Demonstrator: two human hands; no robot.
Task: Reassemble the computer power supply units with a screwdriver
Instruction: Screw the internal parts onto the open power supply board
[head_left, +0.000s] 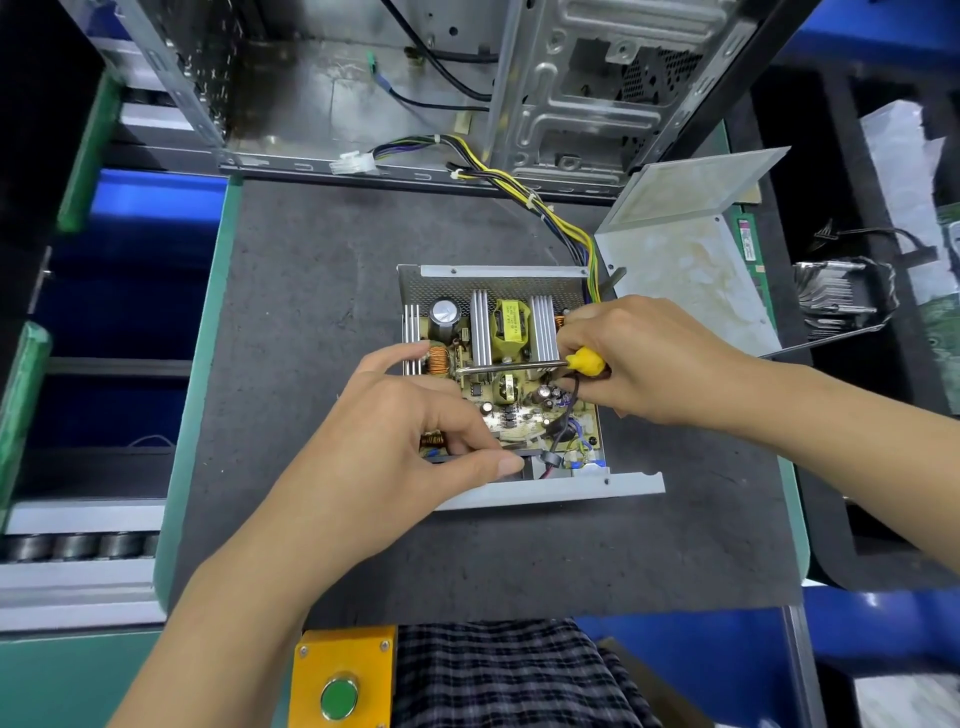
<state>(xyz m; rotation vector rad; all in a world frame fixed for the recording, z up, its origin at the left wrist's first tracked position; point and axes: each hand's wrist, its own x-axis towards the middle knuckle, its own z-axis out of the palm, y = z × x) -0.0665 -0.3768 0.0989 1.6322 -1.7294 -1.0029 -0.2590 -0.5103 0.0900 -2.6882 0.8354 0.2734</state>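
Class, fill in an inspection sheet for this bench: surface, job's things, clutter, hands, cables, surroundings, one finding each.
Surface: dark mat with green edging.
Job's things: open power supply, circuit board exposed; its lid lies beside it, at the right.
Clutter: memory stick and heatsink at right.
Hands: left hand pinches at the board's near edge; right hand grips a yellow-handled screwdriver.
Cables: wire bundle runs to a white connector.
Surroundings: empty computer case behind; yellow button box in front.

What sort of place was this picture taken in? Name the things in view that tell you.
Probably an electronics repair or assembly workstation: an opened power supply unit lies on a dark bench mat, an empty computer case stands behind it, and a yellow push-button box sits at the bench's near edge.
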